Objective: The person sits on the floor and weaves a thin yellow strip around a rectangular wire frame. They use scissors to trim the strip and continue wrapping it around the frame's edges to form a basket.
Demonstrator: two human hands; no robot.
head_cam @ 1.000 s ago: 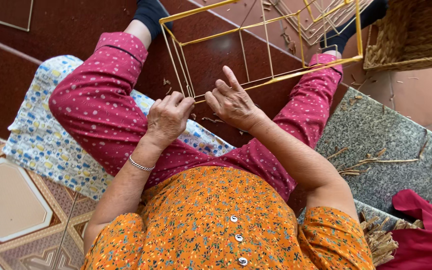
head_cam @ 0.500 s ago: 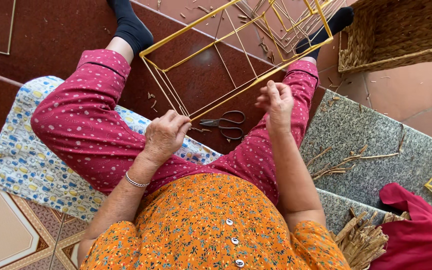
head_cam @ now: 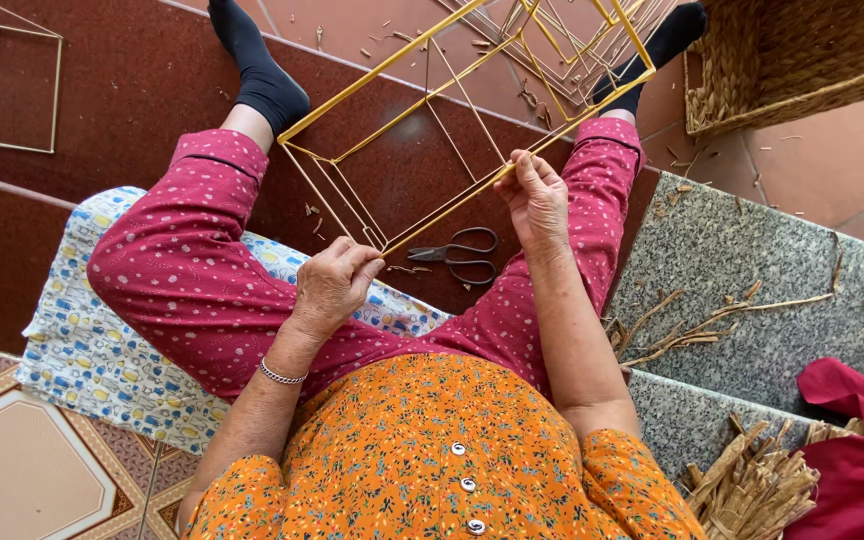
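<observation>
A yellow wire frame (head_cam: 472, 75), box-shaped, rests on the dark red floor between my legs in pink dotted trousers. My left hand (head_cam: 334, 285) is closed on the frame's near corner, above my left thigh. My right hand (head_cam: 535, 195) pinches the frame's lower yellow bar farther right, near my right knee. Black-handled scissors (head_cam: 464, 253) lie on the floor between my two hands, just below the bar.
A woven basket (head_cam: 802, 55) stands at the top right. Dry straw strips (head_cam: 697, 325) lie on the grey stone step, with a bundle (head_cam: 752, 485) and red cloth (head_cam: 857, 450) at lower right. Another wire frame (head_cam: 7, 90) lies at upper left. I sit on a patterned cushion (head_cam: 92, 350).
My right hand has slid outward along the frame's bar, away from my left hand. The scissors, hidden a second ago, have come into view between my hands.
</observation>
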